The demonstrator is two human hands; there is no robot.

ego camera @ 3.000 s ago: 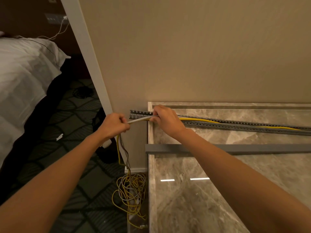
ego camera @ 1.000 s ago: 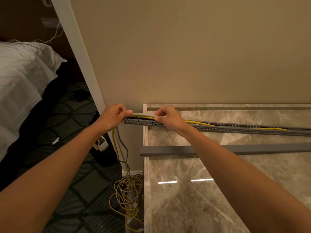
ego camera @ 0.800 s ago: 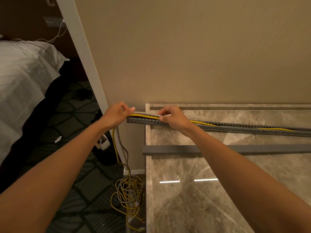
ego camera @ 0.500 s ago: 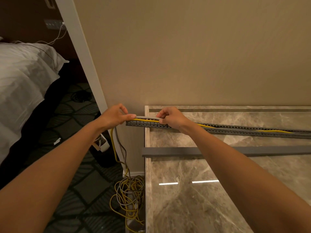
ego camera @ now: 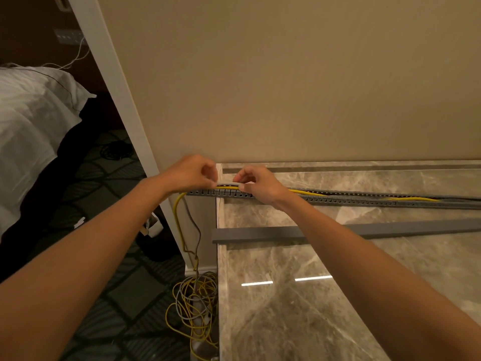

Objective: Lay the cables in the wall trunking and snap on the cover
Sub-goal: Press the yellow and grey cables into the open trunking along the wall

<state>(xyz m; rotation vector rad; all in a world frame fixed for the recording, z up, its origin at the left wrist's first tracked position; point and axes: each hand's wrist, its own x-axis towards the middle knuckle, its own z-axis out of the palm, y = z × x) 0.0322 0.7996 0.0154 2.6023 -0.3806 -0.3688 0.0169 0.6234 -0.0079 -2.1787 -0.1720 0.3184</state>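
Note:
A grey slotted trunking (ego camera: 364,200) lies along the back of the marble counter (ego camera: 299,295), its left end jutting past the counter's edge. A yellow cable (ego camera: 307,191) runs inside it and drops off the left end toward the floor. My left hand (ego camera: 190,174) and my right hand (ego camera: 257,182) pinch a white-grey cable (ego camera: 226,182) between them, just above the trunking's left end. The flat grey cover (ego camera: 351,230) lies loose on the counter in front of the trunking.
A tangle of yellow and grey cable (ego camera: 194,306) lies on the patterned carpet beside the counter. The beige wall (ego camera: 286,74) stands right behind the trunking. A bed with white bedding (ego camera: 28,121) is at the left, past a white door frame (ego camera: 122,95).
Both hands have come closer together at the trunking's left end, and the white-grey cable has come down from a slant to lie level over the channel.

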